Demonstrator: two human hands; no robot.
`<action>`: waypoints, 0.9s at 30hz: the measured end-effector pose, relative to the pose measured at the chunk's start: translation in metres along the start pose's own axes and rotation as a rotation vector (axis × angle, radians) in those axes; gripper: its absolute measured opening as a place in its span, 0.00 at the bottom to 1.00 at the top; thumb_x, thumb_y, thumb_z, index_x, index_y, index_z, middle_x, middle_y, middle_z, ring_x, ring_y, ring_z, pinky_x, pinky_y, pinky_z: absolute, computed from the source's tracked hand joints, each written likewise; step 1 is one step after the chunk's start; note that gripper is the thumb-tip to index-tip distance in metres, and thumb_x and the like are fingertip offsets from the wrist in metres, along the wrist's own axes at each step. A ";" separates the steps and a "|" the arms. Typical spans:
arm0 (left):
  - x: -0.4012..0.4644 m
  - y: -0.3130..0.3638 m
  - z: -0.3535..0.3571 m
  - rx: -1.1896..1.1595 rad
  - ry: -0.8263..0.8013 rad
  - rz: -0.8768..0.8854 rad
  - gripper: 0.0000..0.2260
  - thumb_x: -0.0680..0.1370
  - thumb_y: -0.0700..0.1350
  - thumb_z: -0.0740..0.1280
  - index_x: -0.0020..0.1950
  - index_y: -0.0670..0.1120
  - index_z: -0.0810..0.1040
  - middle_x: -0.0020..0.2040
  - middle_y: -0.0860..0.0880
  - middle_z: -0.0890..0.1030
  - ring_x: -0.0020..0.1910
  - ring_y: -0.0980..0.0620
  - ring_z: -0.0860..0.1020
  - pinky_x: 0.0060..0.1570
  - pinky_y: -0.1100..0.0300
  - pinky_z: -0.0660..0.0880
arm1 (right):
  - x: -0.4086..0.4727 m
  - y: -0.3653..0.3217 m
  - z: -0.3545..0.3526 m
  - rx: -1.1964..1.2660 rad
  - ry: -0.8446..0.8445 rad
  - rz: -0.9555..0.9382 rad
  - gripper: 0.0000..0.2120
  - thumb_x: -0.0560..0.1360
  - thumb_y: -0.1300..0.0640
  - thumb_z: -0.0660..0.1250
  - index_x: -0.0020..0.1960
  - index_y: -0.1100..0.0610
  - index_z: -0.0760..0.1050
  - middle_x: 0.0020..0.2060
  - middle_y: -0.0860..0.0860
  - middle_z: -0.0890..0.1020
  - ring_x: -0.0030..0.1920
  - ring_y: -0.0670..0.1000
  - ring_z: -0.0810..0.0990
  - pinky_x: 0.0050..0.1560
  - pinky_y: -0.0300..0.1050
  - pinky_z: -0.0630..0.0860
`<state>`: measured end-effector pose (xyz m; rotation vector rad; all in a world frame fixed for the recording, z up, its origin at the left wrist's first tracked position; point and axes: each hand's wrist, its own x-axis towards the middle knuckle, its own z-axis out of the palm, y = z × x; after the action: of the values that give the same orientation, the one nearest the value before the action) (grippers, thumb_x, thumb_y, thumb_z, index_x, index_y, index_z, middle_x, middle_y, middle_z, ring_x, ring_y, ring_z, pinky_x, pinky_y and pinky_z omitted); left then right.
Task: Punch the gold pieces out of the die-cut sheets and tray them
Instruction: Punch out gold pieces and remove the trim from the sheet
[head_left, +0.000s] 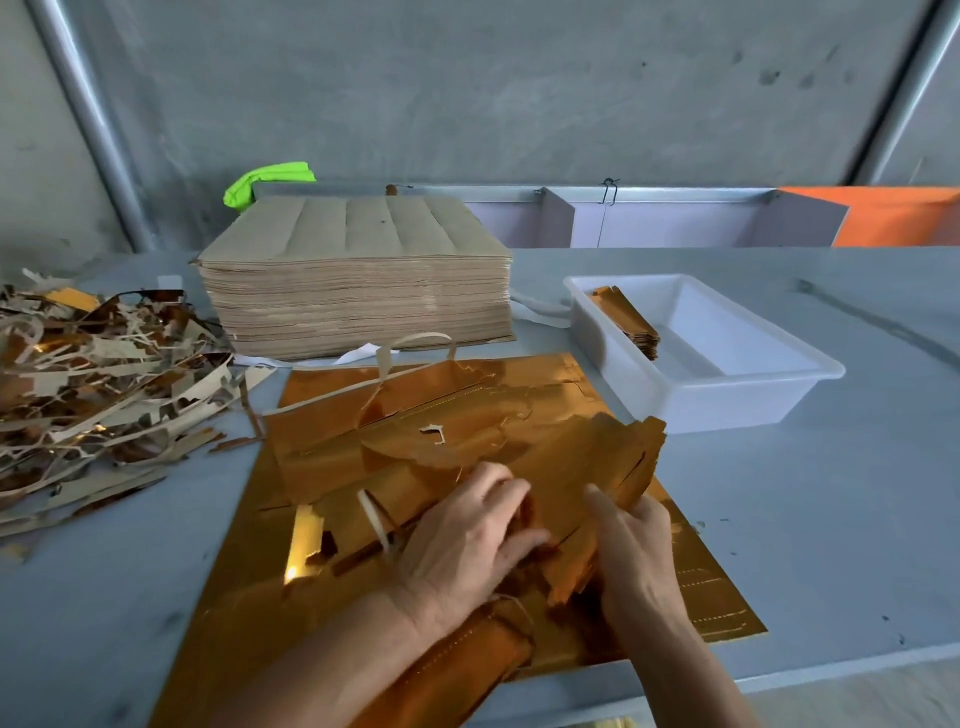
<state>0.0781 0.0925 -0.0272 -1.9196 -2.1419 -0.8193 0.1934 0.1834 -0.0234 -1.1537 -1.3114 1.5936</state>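
- White tray holds a small stack of gold pieces at its far-left end.
- Left hand and right hand grip, it seems, gold pieces on the sheet.

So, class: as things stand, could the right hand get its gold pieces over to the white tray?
Probably yes. The tray sits open on the right hand's side, nothing lying between them, with bare floor beside the pieces already inside.

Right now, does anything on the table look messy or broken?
Yes. A tangled heap of torn scrap strips sprawls over the table's left side. The gold sheet under the hands is ripped and ragged. The white tray looks tidy, with gold pieces stacked at one end.
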 end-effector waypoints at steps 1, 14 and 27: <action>-0.003 -0.006 -0.002 0.051 -0.028 0.004 0.21 0.74 0.56 0.68 0.61 0.44 0.77 0.58 0.48 0.75 0.47 0.54 0.79 0.42 0.67 0.76 | 0.002 -0.002 -0.002 -0.034 0.015 -0.018 0.08 0.80 0.55 0.61 0.43 0.51 0.74 0.35 0.49 0.82 0.33 0.48 0.81 0.28 0.38 0.76; -0.010 -0.053 -0.017 0.285 -0.103 -0.163 0.08 0.81 0.43 0.60 0.53 0.47 0.79 0.52 0.51 0.76 0.53 0.53 0.78 0.54 0.61 0.77 | 0.020 -0.034 -0.057 -0.248 0.179 -0.143 0.06 0.79 0.61 0.61 0.44 0.58 0.72 0.36 0.49 0.75 0.35 0.49 0.74 0.31 0.41 0.69; 0.048 -0.019 0.011 0.477 -0.243 0.091 0.23 0.80 0.51 0.62 0.71 0.44 0.63 0.65 0.42 0.71 0.61 0.44 0.72 0.61 0.52 0.71 | 0.022 -0.021 -0.054 -0.194 0.199 -0.004 0.12 0.79 0.62 0.62 0.37 0.54 0.68 0.46 0.55 0.78 0.47 0.56 0.76 0.41 0.51 0.74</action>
<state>0.0541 0.1388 -0.0199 -1.9065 -2.1050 -0.0421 0.2388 0.2243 -0.0100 -1.3886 -1.3558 1.3322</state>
